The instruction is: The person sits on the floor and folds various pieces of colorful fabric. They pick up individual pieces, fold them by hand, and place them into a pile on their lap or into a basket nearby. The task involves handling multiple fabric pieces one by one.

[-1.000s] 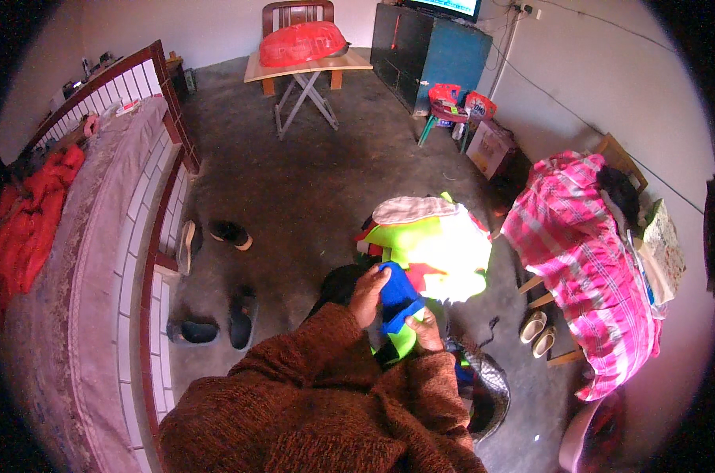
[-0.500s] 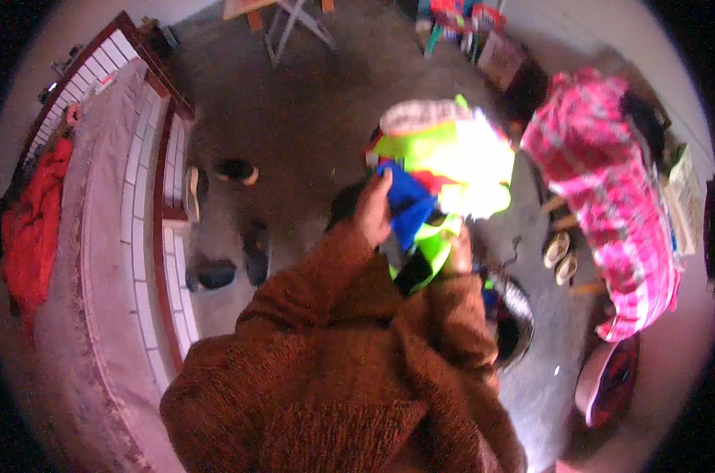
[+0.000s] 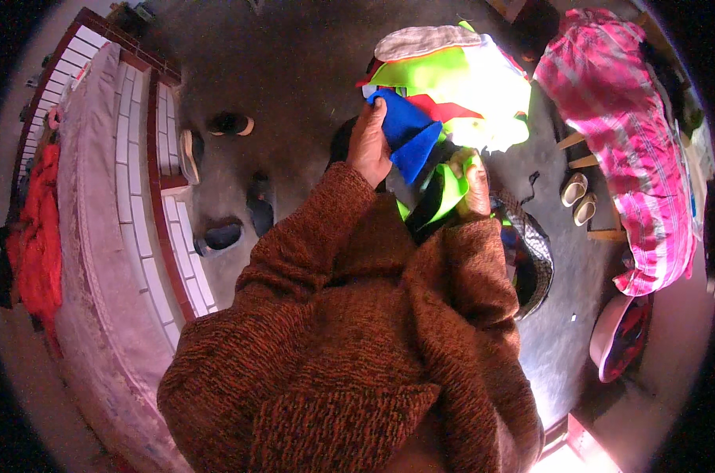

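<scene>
My left hand (image 3: 371, 143) pinches a blue piece of cloth (image 3: 413, 138), with the thumb on top. Close beside it, my right hand (image 3: 476, 183) has its fingers closed on a neon green and black piece of cloth (image 3: 450, 188). The blue piece overlaps the upper part of the green and black one. Just beyond both hands lies a heap of neon yellow-green cloth (image 3: 420, 72), partly washed out by bright light. Red cloth (image 3: 444, 108) shows within that heap. An oval, pale, sole-shaped pad (image 3: 424, 42) rests on top at the far side.
Beside my right forearm stands a dark round basket (image 3: 537, 260) with cloth in it. A pink plaid cover (image 3: 610, 150) drapes over wooden-legged furniture at right, near slippers (image 3: 580, 199) and a pink basin (image 3: 607, 343). Several shoes (image 3: 218, 236) lie left, by a tiled bed platform (image 3: 133, 189).
My view has shifted, so the heap, hands and room sit higher in the picture. Both hands still grip their cloth pieces, and the blue piece looks more spread out.
</scene>
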Action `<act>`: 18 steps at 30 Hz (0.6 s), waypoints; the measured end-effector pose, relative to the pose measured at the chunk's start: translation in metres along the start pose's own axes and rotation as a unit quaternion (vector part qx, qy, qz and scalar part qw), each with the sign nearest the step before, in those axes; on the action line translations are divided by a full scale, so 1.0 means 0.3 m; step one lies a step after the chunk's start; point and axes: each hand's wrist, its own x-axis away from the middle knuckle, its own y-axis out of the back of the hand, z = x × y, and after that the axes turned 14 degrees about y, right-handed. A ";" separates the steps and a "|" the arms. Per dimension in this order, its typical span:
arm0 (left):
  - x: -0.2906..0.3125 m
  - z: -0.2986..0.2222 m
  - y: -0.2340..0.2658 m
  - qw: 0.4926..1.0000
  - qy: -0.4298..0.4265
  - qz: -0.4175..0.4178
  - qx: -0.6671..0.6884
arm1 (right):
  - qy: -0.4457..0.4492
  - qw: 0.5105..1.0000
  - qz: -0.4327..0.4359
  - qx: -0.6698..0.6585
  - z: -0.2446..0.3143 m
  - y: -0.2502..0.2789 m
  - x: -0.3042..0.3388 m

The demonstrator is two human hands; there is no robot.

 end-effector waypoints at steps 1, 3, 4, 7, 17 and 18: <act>0.003 0.000 -0.010 1.000 -0.012 -0.013 -0.007 | -0.011 0.999 -0.037 -0.029 0.007 -0.019 0.011; 0.024 0.002 -0.047 0.997 -0.053 -0.039 -0.048 | -0.021 0.999 -0.038 -0.029 0.008 -0.025 0.007; 0.031 0.004 -0.061 0.994 -0.074 -0.050 -0.069 | -0.025 0.999 -0.039 -0.029 0.006 -0.025 0.001; 0.016 0.025 -0.049 0.987 -0.116 -0.047 -0.103 | -0.066 0.997 -0.019 -0.022 0.008 -0.018 -0.003; 0.038 0.079 -0.071 0.972 -0.109 -0.033 -0.205 | -0.081 0.996 0.019 -0.044 0.039 -0.089 0.005; 0.037 0.082 -0.068 0.971 -0.107 -0.027 -0.212 | -0.088 0.995 0.009 -0.034 0.033 -0.077 0.000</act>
